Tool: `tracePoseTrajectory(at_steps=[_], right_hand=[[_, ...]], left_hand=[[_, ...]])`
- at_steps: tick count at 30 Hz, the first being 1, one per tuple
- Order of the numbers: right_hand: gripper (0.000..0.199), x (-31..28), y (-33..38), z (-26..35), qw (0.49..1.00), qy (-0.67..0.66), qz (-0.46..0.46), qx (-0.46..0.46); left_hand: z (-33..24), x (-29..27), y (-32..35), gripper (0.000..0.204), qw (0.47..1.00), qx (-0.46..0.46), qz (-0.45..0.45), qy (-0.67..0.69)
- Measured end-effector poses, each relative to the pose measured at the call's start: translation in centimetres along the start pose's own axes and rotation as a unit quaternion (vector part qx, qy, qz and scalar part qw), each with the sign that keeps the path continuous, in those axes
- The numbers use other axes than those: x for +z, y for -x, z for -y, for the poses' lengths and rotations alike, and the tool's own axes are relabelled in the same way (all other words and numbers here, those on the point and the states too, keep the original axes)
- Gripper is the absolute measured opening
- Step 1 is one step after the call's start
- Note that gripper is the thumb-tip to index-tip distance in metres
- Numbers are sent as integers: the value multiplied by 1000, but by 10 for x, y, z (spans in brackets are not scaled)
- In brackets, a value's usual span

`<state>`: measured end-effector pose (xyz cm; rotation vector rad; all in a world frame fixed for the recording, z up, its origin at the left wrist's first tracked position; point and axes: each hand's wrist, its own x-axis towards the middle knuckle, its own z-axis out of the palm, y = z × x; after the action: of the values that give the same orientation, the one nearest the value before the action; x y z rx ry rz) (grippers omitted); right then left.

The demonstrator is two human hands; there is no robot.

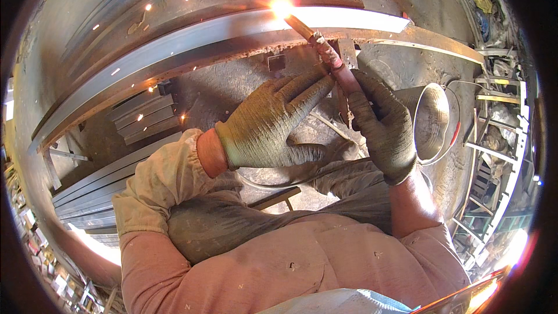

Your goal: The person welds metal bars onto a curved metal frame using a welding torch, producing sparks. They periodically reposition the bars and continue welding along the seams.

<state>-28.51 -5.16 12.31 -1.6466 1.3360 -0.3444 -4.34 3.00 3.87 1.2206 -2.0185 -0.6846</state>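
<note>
My gloved right hand point(383, 125) is closed around a welding torch point(346, 79), a reddish handle with wrapped, worn material near its coppery nozzle point(299, 26). At the nozzle's tip a bright arc point(282, 7) glares, hiding the exact spot it meets. The arc lies at the far edge of a long grey metal bar point(192, 46), which rests along a rusty beam point(232, 48). My gloved left hand point(276, 122) holds its fingers stretched out, with the fingertips against the torch's front part and the thumb apart. Sparks are scattered to the left.
Stacked metal profiles point(145, 116) lie below the beam at left, with longer ones point(96, 192) nearer me. A pale cylindrical container point(433, 122) with a cable beside it stands at right. A metal ladder-like frame point(500, 163) is farther right. My legs are below the hands.
</note>
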Motion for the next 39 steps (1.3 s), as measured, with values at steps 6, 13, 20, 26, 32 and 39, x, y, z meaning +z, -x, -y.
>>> tracePoseTrajectory(at_steps=[6, 13, 20, 26, 32, 39], right_hand=[[42, 1, -1, 0, 1000, -27, 3, 5], [44, 1, 0, -8, 999, -8, -9, -51], [42, -1, 1, 10, 999, -4, 16, 29], [43, 0, 3, 2, 1000, 10, -4, 2], [45, 1, 1, -9, 1000, -21, -3, -10], [44, -1, 6, 8, 999, 14, 14, 38]], left_hand=[[4, 2, -2, 116, 999, 22, -37, 17], [1, 0, -1, 115, 1000, 11, -28, 2], [0, -1, 1, 121, 999, 4, -4, 35], [1, 1, 1, 117, 1000, 20, -21, 5], [-2, -1, -1, 119, 1000, 11, -11, -1], [3, 3, 5, 122, 1000, 19, 0, -14]])
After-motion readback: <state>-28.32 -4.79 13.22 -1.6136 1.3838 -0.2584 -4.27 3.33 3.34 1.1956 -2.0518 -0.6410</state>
